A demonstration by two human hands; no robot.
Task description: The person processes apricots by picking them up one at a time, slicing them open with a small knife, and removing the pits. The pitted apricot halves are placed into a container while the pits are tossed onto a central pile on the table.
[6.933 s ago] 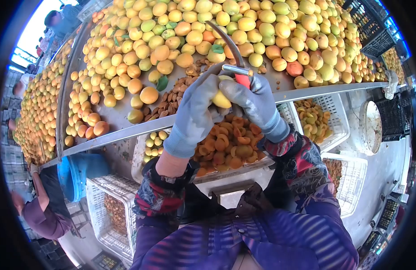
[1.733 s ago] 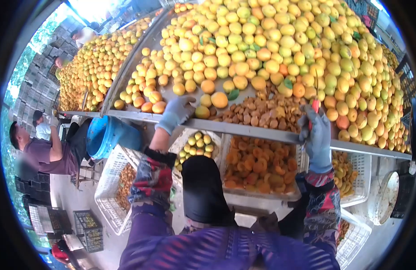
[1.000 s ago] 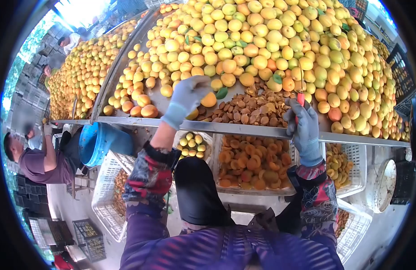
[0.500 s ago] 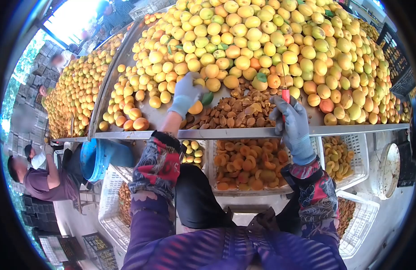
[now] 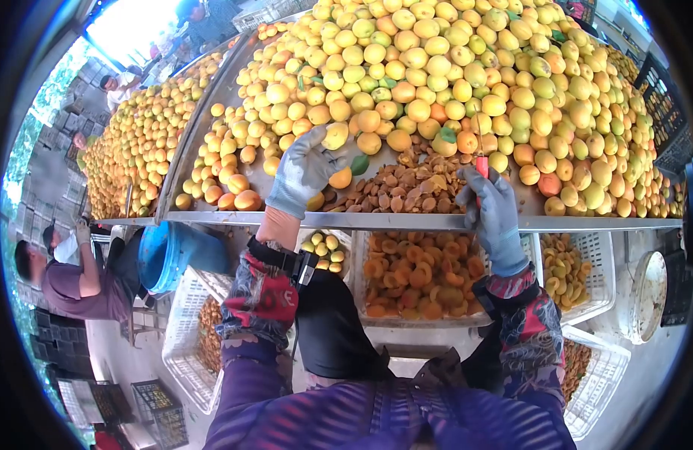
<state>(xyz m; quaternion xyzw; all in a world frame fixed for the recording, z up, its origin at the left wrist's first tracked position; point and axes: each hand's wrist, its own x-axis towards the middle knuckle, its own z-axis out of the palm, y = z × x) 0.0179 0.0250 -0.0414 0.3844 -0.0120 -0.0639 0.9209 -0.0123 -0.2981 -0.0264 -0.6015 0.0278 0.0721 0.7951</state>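
Head view, clock from its centre: my gloved left hand [image 5: 298,180], between 10 and 11 o'clock, thumb and fingers closed on one yellow fruit [image 5: 334,136] at 12, a fingertip hold that seems to leave most of its skin exposed. My gloved right hand [image 5: 496,217], 3 o'clock, clamped on a red-handled knife [image 5: 482,166], blade pointing to 12, probably to keep the edge off my left hand. Heaped fruit [image 5: 436,75], 1 o'clock, sloping towards me, within arm's reach. Brown pits [image 5: 406,189], 2 o'clock, banked against the steel table edge [image 5: 361,220], which seems to stop them rolling off. One green leaf [image 5: 360,165], 12 o'clock, beside the pits. Halved orange fruit [image 5: 421,274], 4 o'clock, in a white crate [image 5: 429,322] just below that edge, presumably for a short reach. Whole fruit [image 5: 333,243], 7 o'clock, beside it. Blue bucket [image 5: 185,259], between 8 and 9, well apart.
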